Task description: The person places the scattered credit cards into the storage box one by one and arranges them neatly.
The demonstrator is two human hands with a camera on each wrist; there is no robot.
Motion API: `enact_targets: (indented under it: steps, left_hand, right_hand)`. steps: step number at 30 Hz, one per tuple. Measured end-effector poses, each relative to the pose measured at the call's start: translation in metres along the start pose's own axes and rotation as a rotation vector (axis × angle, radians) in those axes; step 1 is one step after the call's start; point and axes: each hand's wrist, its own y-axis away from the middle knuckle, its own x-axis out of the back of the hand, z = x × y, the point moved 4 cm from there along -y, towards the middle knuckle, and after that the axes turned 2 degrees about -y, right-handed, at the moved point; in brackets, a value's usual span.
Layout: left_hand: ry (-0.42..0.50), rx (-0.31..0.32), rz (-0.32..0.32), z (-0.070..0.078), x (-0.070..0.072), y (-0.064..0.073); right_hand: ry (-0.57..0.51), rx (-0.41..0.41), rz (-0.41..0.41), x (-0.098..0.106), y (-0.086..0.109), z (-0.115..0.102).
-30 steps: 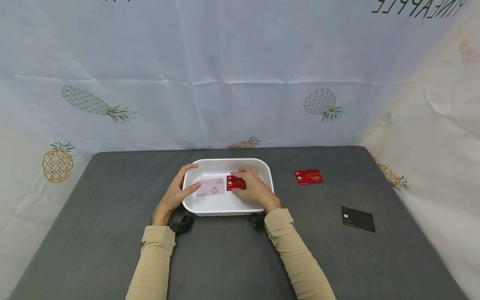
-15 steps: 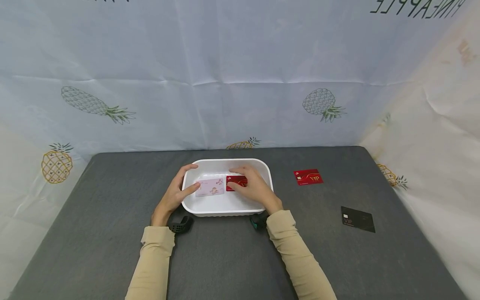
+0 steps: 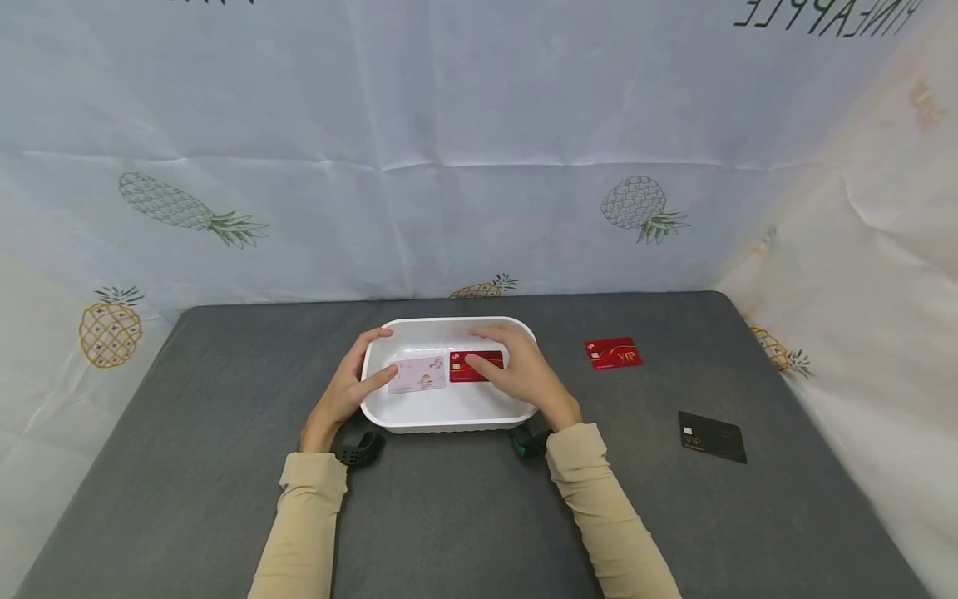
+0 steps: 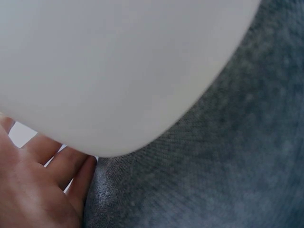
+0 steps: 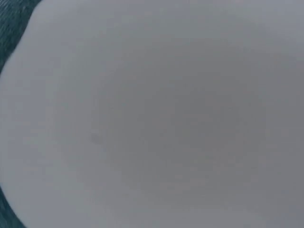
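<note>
Tray (image 3: 441,413) on the table (image 3: 449,516) holds a pink card (image 3: 419,376) and, just right of it, a red card (image 3: 457,368). I see the right hand (image 3: 525,374) spread over the latter; the left hand (image 3: 347,391) grips the tray's end. Outside, rightward: a spare red card (image 3: 614,353), a black card (image 3: 712,438).

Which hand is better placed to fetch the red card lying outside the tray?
Probably the right hand: it's nearer that red card and appears to grip nothing, while the left hand holds the tray.
</note>
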Motion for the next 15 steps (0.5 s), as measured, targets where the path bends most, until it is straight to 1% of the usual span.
enact_targets:
  steps: [7,15]
  left_hand:
    - [0.000,0.001,-0.003,0.001,0.001,0.001]
    - [-0.011,0.018,-0.006,0.000,0.001,0.000]
  right_hand:
    - [0.002,-0.037,0.056,0.013,0.007,0.004]
    - [-0.003,-0.047,0.090,0.026,0.013,0.012]
